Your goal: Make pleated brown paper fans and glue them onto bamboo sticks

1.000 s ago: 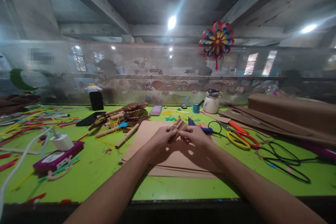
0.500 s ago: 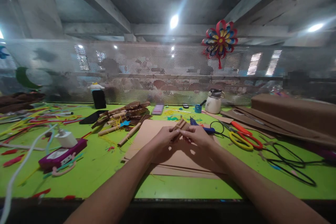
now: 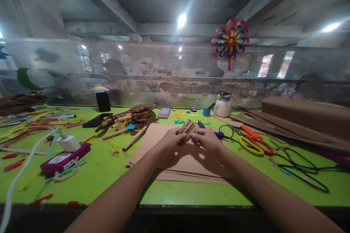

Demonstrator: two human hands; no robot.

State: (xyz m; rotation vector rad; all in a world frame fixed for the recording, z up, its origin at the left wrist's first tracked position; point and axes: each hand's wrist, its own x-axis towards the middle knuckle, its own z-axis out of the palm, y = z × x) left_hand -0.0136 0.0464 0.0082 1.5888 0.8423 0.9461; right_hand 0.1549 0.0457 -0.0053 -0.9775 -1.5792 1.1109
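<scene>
Hardly anything has shifted: left hand and right hand still pinch 1 bundle of brown sticks between their fingertips, over the cardboard sheet, midway between the tabletop's side edges.

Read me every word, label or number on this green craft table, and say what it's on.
None can be read.
The white label on the flat purple device: too blurred to read.
The small black box by the mesh screen: no legible print.
The brown folded card piece held by the left hand and right hand: no print shows.
</scene>
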